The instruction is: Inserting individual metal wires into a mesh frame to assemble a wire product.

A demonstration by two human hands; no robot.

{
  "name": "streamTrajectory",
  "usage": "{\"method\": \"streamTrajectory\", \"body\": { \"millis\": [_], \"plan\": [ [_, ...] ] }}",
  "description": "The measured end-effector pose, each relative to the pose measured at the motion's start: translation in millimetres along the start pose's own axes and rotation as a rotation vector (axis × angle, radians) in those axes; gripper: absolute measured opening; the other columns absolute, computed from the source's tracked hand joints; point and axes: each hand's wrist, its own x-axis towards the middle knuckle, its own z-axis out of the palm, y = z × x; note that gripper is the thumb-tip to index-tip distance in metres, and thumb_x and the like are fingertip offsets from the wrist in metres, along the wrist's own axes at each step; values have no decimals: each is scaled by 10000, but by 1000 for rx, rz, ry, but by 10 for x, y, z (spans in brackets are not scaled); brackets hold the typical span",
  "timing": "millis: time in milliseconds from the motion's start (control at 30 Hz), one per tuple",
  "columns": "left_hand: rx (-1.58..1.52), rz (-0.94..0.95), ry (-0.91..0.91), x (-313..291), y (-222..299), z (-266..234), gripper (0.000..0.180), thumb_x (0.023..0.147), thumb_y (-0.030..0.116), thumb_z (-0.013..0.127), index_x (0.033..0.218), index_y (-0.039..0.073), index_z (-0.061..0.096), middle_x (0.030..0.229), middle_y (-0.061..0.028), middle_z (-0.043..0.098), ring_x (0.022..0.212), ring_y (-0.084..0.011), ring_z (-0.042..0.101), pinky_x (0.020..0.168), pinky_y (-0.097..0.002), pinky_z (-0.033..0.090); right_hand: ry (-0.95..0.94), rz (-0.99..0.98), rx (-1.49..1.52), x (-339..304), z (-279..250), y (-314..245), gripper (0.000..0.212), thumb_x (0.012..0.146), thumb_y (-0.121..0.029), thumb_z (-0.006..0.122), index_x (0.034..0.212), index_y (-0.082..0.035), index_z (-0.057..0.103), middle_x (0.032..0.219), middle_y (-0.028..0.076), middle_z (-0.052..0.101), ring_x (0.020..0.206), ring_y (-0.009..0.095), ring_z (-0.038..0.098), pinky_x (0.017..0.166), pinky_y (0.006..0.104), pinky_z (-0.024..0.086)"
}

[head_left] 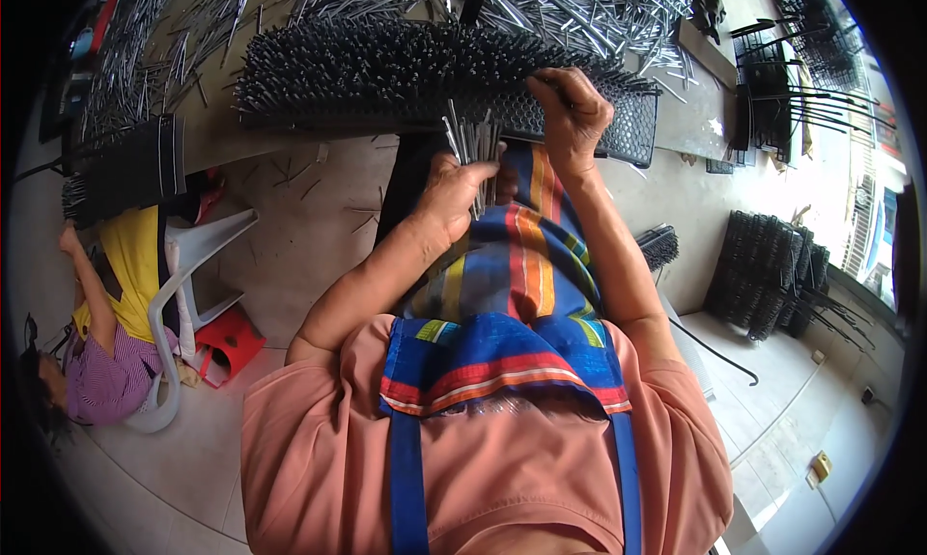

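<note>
My left hand (pixel 452 193) is closed round a bundle of thin grey metal rods (pixel 470 140), whose ends fan out above the fingers. In front of me lies a long black honeycomb rack (pixel 628 125). Dark rods (pixel 386 68) stand packed upright over most of it, while open holes show along its near right edge. Over that edge, my right hand (pixel 577 111) is raised with thumb and forefinger pinched together. Whatever sits between those fingertips is too small to make out.
Loose rods (pixel 570 10) lie heaped across the table behind the rack. More black racks (pixel 768 275) are stacked on the floor at right. At left, another person (pixel 111 362) sits on a white chair (pixel 183 275) beside another rack (pixel 130 169) and a red container (pixel 229 346).
</note>
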Motion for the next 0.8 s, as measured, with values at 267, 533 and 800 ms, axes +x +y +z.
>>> {"method": "streamTrajectory", "body": {
  "millis": [267, 533, 800],
  "plan": [
    [-61, -30, 146, 24, -9, 19, 132, 863, -2, 616, 989, 14, 650, 835, -140, 707, 698, -228, 701, 615, -342, 584, -69, -87, -218, 12, 55, -7, 108, 743, 7, 755, 837, -5, 704, 731, 64, 641, 619, 125, 597, 580, 240, 465],
    [-120, -74, 111, 80, -28, -61, 163, 853, -2, 625, 1012, -9, 659, 849, -147, 708, 720, -242, 709, 630, -355, 590, -126, -66, -382, 14, 75, 19, 116, 758, -37, 745, 870, -46, 718, 747, 75, 649, 627, 178, 640, 572, 288, 484],
    [-143, -72, 97, 67, -34, -49, 186, 853, -17, 595, 1028, -16, 658, 873, -157, 701, 727, -259, 708, 644, -367, 589, -187, -126, -520, -48, 40, -2, 142, 780, -105, 741, 922, -94, 733, 762, 78, 639, 642, 253, 643, 562, 306, 488]
  ]
}}
